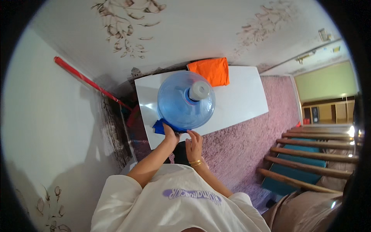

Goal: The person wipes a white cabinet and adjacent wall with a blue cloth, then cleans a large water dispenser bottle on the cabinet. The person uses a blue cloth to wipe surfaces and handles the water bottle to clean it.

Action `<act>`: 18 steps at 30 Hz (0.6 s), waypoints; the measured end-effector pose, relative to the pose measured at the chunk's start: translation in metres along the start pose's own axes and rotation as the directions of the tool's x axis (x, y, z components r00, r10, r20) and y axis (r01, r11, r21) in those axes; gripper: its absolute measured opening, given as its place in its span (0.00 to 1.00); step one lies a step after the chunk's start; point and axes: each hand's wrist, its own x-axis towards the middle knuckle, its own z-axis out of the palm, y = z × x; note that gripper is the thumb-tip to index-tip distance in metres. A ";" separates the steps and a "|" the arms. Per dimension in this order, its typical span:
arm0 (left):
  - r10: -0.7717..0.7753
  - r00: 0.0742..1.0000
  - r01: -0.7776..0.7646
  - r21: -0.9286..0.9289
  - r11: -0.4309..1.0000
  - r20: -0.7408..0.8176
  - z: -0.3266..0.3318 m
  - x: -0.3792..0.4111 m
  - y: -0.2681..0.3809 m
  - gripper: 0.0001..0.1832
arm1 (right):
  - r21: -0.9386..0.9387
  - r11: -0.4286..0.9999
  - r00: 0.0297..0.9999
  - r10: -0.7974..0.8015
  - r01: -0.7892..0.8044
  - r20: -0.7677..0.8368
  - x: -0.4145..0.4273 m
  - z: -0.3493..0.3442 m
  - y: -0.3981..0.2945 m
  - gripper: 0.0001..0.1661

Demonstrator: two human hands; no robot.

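Observation:
A large translucent blue water-cooler bottle (174, 98) stands on a white table (240, 92), its capped neck tilted in the view towards the right. My left hand (171, 135) holds a blue cloth (159, 127) at the near side of the bottle, and part of the cloth is hidden behind the hand and under the bottle's bulge. Beside it, my right hand (194, 145) has its fingers loosely bent and apart. Its fingertips reach the right end of the cloth, near the bottle's lower wall. Whether they touch the bottle I cannot tell.
A folded orange cloth (213, 71) lies at the table's back edge, against the wall (191, 32). At left a red pole (87, 81) leans in the corner. Wooden rails (310, 152) stand at right, beyond a pinkish patterned floor (232, 145).

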 end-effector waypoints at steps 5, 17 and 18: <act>-0.172 0.985 0.162 0.238 0.958 0.022 -0.002 -0.022 -0.027 0.22 | -0.068 0.989 0.979 0.119 -0.131 -0.164 -0.004 -0.004 0.014 0.22; -0.300 0.952 0.211 0.571 0.793 0.065 0.022 -0.060 -0.038 0.24 | 0.505 0.802 0.824 0.498 -0.319 -0.270 0.016 -0.011 -0.008 0.35; -0.314 0.945 0.197 0.611 0.767 0.090 0.024 -0.066 -0.038 0.25 | 0.533 0.784 0.845 0.489 -0.317 -0.216 0.021 -0.010 -0.008 0.35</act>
